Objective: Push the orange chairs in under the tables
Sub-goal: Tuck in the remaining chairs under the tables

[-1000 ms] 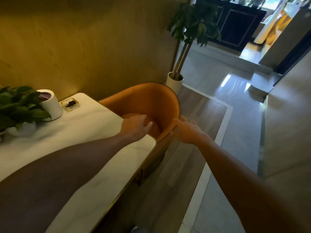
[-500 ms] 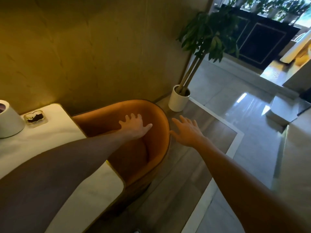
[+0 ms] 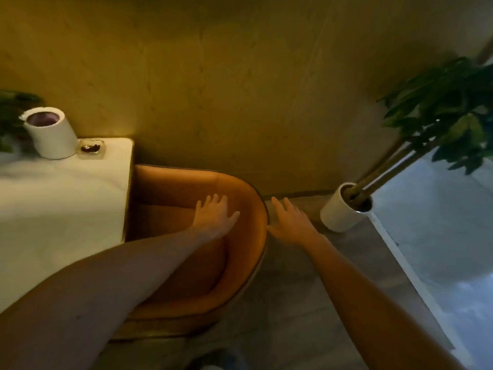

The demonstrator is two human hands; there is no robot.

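An orange tub chair [image 3: 240, 263] with a curved back stands against the right end of a white marble table [image 3: 61, 204], its seat partly under the tabletop. My left hand [image 3: 216, 214] hovers flat over the inside of the chair back, fingers spread, holding nothing. My right hand [image 3: 289, 221] is spread open just outside the chair's right rim, its thumb beside the rim; whether it touches is unclear. My left forearm hides much of the seat.
A white cylinder [image 3: 52, 134] and a small glass dish [image 3: 92, 148] sit at the table's far corner, beside green leaves [image 3: 10, 113]. A potted tree in a white pot [image 3: 344, 209] stands right of the chair by the yellow wall. Glossy pale floor lies at right.
The view swung left and down, so the chair now sits square to the table end. Both hands stay open and have shifted slightly relative to the chair rim.
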